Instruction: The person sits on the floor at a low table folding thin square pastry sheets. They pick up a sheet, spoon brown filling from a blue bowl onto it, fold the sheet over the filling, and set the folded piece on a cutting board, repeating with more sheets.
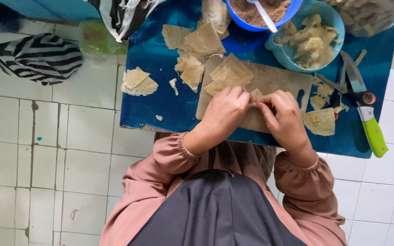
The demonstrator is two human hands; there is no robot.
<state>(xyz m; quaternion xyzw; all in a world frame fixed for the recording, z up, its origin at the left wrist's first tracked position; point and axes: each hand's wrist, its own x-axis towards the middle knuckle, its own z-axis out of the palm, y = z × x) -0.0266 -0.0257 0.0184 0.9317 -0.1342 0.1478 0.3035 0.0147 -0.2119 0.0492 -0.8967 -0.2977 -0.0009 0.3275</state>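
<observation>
Both hands meet over a pale cutting board (270, 84) that lies on a low blue table (151, 82). The left hand (224, 113) and the right hand (284, 116) are curled close, fingertips pinched together on one small piece of thin dough wrapper (256, 95) — it sits between the two hands, just above the board's middle, and only its upper corner shows.

On the board, just beyond the left hand, lies one fanned stack of wrappers (229, 73); the number of sheets in it cannot be told. A looser heap of wrappers (197, 45) spreads across the table past the board, and two overlapping wrappers (137, 82) hang at the table's left edge. One single wrapper (320, 122) lies to the right of the right hand.

Two blue bowls stand at the far side: one bowl (297, 9) holds brown crumbly filling with one white spoon (263, 13) in it, the other bowl (338, 27) holds a pile of folded dough pieces. To the right lie one knife with a green handle (371, 130) and one pair of scissors (338, 86), touching each other.

On the white tiled floor (46, 159) left of the table rests one bag with black and white stripes (39, 57). The person wears long pink sleeves — gathered at both wrists.
</observation>
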